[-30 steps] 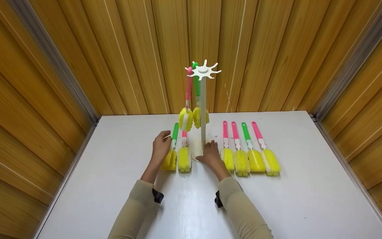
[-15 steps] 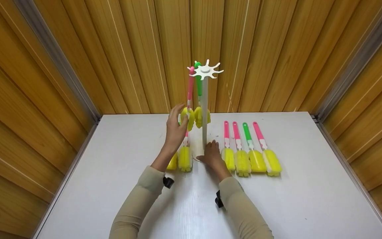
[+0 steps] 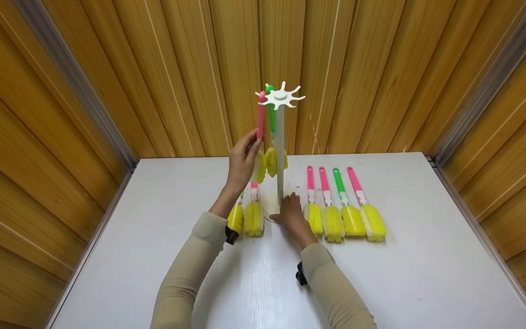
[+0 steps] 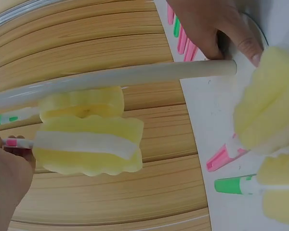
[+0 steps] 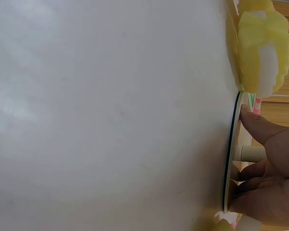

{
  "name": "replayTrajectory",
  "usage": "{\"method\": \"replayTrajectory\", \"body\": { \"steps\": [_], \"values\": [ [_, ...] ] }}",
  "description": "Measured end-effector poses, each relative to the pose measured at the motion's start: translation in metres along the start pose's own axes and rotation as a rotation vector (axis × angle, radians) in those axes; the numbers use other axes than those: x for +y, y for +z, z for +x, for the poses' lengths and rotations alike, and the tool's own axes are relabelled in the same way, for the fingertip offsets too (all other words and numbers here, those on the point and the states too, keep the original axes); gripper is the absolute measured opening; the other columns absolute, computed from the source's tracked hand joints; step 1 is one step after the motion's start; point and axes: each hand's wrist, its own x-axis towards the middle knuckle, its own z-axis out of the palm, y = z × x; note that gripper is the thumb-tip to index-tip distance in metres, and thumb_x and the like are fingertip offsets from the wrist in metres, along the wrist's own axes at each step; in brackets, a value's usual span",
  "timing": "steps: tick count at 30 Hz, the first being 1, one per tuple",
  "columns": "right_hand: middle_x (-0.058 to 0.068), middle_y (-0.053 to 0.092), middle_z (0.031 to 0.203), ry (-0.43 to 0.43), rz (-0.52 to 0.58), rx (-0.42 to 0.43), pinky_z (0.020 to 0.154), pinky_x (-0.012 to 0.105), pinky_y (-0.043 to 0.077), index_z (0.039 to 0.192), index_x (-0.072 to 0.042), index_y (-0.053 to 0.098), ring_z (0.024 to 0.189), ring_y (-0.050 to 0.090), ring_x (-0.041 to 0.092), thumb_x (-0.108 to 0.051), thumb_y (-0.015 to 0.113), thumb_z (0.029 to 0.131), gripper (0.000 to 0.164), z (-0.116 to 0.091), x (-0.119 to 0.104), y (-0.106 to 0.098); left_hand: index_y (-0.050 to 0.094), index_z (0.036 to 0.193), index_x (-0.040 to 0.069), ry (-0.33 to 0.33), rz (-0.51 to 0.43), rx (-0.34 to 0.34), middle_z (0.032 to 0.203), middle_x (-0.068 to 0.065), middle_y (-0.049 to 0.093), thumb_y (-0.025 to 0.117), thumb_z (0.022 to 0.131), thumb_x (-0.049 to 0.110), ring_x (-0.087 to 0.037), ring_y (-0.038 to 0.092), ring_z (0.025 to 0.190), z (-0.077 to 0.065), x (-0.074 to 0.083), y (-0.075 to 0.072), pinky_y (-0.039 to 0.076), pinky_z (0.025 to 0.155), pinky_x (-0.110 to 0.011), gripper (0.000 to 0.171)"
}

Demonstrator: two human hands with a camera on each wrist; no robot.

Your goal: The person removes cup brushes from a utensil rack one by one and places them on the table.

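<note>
A white stand (image 3: 280,153) with a hooked star-shaped top rises from a round base (image 3: 270,209). From its left hooks hang a pink-handled sponge bottle brush (image 3: 260,116) and a green-handled one (image 3: 270,160). My left hand (image 3: 241,167) pinches the pink-handled brush low on its handle, just above the yellow sponge head (image 4: 96,125). At the foot of the pole my right hand (image 3: 292,214) presses on the base. In the right wrist view, its thumb (image 5: 260,126) lies at the rim and its other fingers rest on the far side of the pole.
Left of the base, a green-handled brush (image 3: 235,218) and a pink-handled brush (image 3: 254,219) lie on the white table (image 3: 263,292), partly behind the left hand. Several more brushes (image 3: 333,224) lie in a row at right. Wood-patterned walls (image 3: 359,77) enclose the table.
My left hand has moved up and right from beside the lying brushes and taken hold of the hanging pink-handled brush. My right hand stays on the base.
</note>
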Motion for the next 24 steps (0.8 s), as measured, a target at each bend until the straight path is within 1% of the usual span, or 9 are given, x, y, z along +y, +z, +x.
{"method": "replayTrajectory", "body": {
  "steps": [4, 8, 10, 14, 16, 18, 21, 24],
  "values": [
    [0.043, 0.027, 0.154, -0.027, -0.008, 0.029, 0.122, 0.053, 0.023, 0.144, 0.023, 0.033, 0.147, 0.024, 0.052, -0.033, 0.077, 0.092, 0.089, -0.001, 0.000, -0.001, 0.057, 0.143, 0.007, 0.040, -0.014, -0.014, 0.127, -0.012, 0.066, 0.058, 0.103, 0.012, -0.024, 0.065, 0.112, -0.002, -0.004, -0.005, 0.054, 0.098, -0.033, 0.040],
    [0.043, 0.028, 0.153, -0.039, -0.013, 0.036, 0.122, 0.053, 0.022, 0.143, 0.024, 0.035, 0.146, 0.025, 0.052, -0.032, 0.077, 0.091, 0.088, -0.001, -0.001, -0.002, 0.055, 0.147, 0.009, 0.042, -0.026, -0.048, 0.127, -0.010, 0.065, 0.061, 0.101, 0.011, -0.020, 0.065, 0.112, -0.006, -0.005, -0.010, 0.054, 0.099, -0.032, 0.047],
    [0.043, 0.027, 0.153, -0.041, -0.015, 0.030, 0.122, 0.053, 0.022, 0.143, 0.024, 0.035, 0.146, 0.024, 0.053, -0.032, 0.077, 0.092, 0.087, -0.002, -0.001, -0.002, 0.054, 0.147, 0.010, 0.033, -0.029, -0.058, 0.125, -0.011, 0.065, 0.063, 0.099, 0.009, -0.021, 0.066, 0.111, -0.009, -0.005, -0.013, 0.055, 0.097, -0.032, 0.049],
    [0.041, 0.023, 0.156, -0.018, -0.019, 0.002, 0.123, 0.053, 0.019, 0.146, 0.022, 0.031, 0.148, 0.020, 0.052, -0.032, 0.074, 0.094, 0.086, -0.002, -0.002, -0.002, 0.054, 0.147, 0.012, 0.010, -0.037, -0.075, 0.122, -0.014, 0.065, 0.063, 0.098, 0.008, -0.024, 0.068, 0.105, -0.013, 0.000, -0.016, 0.057, 0.090, -0.031, 0.050],
    [0.041, 0.024, 0.156, -0.024, -0.049, -0.004, 0.123, 0.053, 0.018, 0.146, 0.022, 0.031, 0.149, 0.020, 0.052, -0.033, 0.072, 0.095, 0.086, -0.002, -0.002, -0.002, 0.054, 0.148, 0.012, -0.001, -0.033, -0.078, 0.122, -0.015, 0.065, 0.064, 0.098, 0.010, -0.025, 0.068, 0.103, -0.015, 0.002, -0.017, 0.058, 0.087, -0.030, 0.050],
    [0.042, 0.026, 0.155, -0.034, -0.079, -0.010, 0.124, 0.053, 0.016, 0.145, 0.023, 0.031, 0.148, 0.020, 0.052, -0.033, 0.072, 0.095, 0.086, -0.001, -0.002, -0.002, 0.054, 0.148, 0.012, -0.021, -0.030, -0.077, 0.123, -0.013, 0.066, 0.064, 0.098, 0.013, -0.024, 0.069, 0.103, -0.017, 0.004, -0.018, 0.058, 0.087, -0.029, 0.051],
    [0.043, 0.027, 0.154, -0.041, -0.094, -0.014, 0.124, 0.053, 0.016, 0.144, 0.024, 0.032, 0.148, 0.021, 0.052, -0.034, 0.071, 0.095, 0.086, 0.000, -0.002, -0.002, 0.053, 0.149, 0.012, -0.054, -0.030, -0.076, 0.125, -0.012, 0.067, 0.065, 0.099, 0.016, -0.022, 0.068, 0.102, -0.020, 0.008, -0.017, 0.057, 0.087, -0.028, 0.051],
    [0.042, 0.023, 0.156, -0.014, -0.060, -0.021, 0.124, 0.052, 0.017, 0.146, 0.023, 0.030, 0.149, 0.019, 0.051, -0.034, 0.072, 0.095, 0.087, -0.001, -0.002, -0.002, 0.051, 0.150, 0.012, -0.092, -0.050, -0.082, 0.124, -0.013, 0.068, 0.066, 0.098, 0.016, -0.021, 0.067, 0.101, -0.024, 0.011, -0.016, 0.057, 0.089, -0.029, 0.053]
  ]
}}
